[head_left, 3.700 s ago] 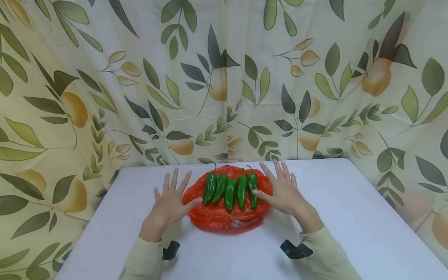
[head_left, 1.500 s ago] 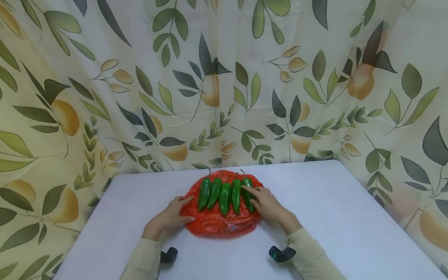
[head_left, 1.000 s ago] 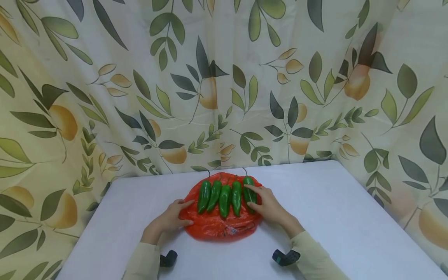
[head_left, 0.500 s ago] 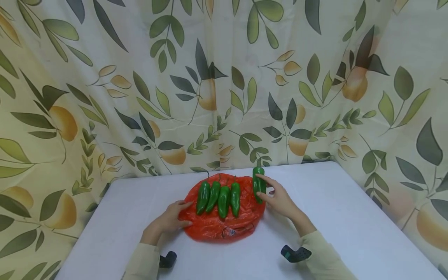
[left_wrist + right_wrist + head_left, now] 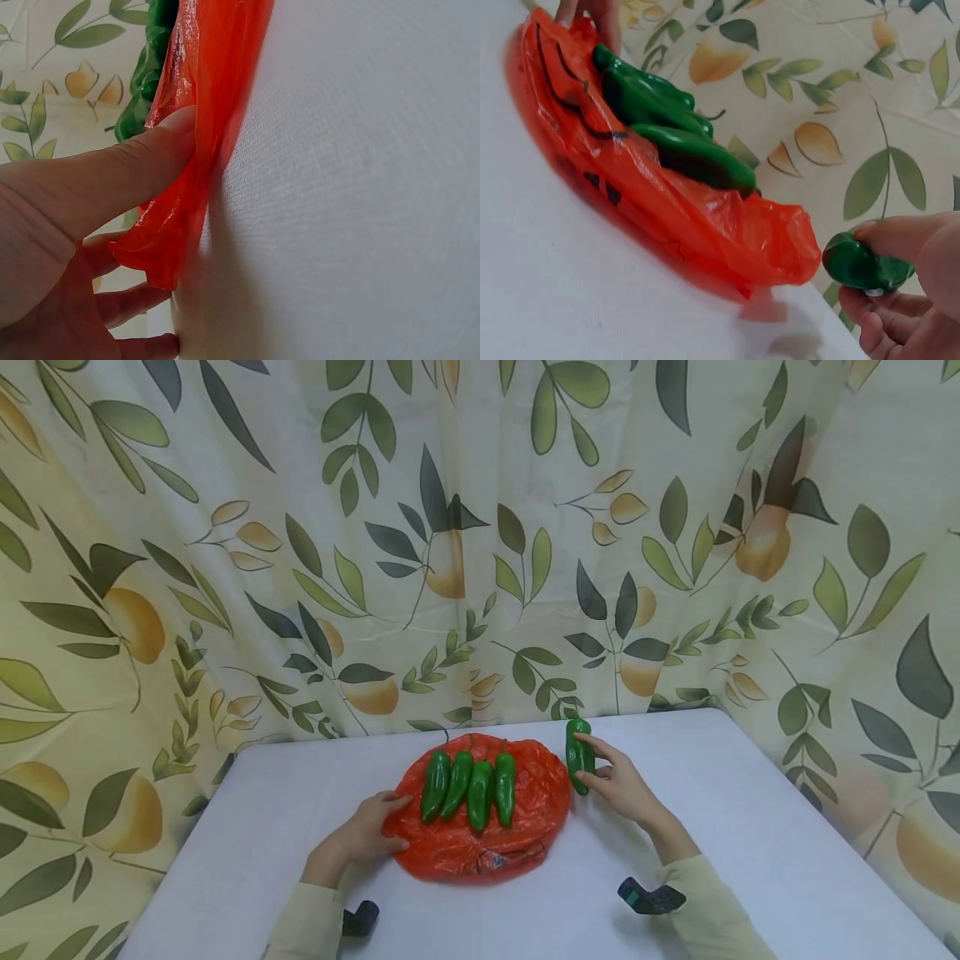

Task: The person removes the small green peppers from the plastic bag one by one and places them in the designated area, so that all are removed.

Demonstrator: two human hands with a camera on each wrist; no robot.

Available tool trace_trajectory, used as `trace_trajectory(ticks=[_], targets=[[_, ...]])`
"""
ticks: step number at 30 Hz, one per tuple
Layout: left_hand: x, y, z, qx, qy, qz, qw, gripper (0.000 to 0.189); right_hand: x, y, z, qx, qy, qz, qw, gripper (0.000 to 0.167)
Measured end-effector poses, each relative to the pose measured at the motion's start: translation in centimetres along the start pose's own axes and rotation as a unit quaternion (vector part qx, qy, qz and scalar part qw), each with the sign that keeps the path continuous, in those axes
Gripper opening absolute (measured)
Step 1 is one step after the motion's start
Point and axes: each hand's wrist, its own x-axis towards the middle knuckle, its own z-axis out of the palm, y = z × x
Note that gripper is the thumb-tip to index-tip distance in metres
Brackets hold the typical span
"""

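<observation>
My right hand [image 5: 624, 787] pinches a green chili pepper [image 5: 574, 752] between thumb and fingers. In the head view it is upright, just right of the red plastic bag [image 5: 465, 858]; the right wrist view shows this pepper [image 5: 849, 262] end-on, apart from the bag. Several other green peppers [image 5: 481, 795] lie side by side on the crumpled bag. At the bag's left edge, my left hand [image 5: 363, 832] rests with spread fingers. Its straight thumb [image 5: 142, 169] presses on the red plastic in the left wrist view, while the fingers reach toward its far side.
A white table [image 5: 285, 793] bears the bag, which sits near its back edge. Behind and at both sides hangs a leaf-and-fruit patterned curtain [image 5: 525, 635]. A black wrist device [image 5: 651, 897] sticks out from the right sleeve, another device [image 5: 362, 918] from the left.
My right hand came down on the rightmost pepper, took hold of it and carried it right, off the bag. My left hand moved in onto the bag's left edge and stays there.
</observation>
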Motion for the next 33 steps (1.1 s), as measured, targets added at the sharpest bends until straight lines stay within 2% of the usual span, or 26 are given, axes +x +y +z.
trace_trajectory(ticks=[11,16,23,33], targets=[[-0.1,0.4,-0.2,0.005,0.001,-0.002,1.0000,0.072,-0.3,1.6,-0.3,-0.038,-0.019,0.090,0.9950,0.065],[-0.2,0.4,-0.3,0.011,0.000,-0.004,0.9999,0.072,-0.4,2.0,-0.2,-0.051,-0.032,0.104,0.9928,0.065],[-0.3,0.4,-0.3,0.010,0.004,-0.001,0.9999,0.072,-0.4,1.8,-0.1,-0.074,-0.028,0.122,0.9894,0.063],[0.0,0.3,-0.1,0.011,0.004,-0.001,0.9999,0.071,-0.6,1.8,-0.4,-0.101,-0.028,0.128,0.9862,0.061]])
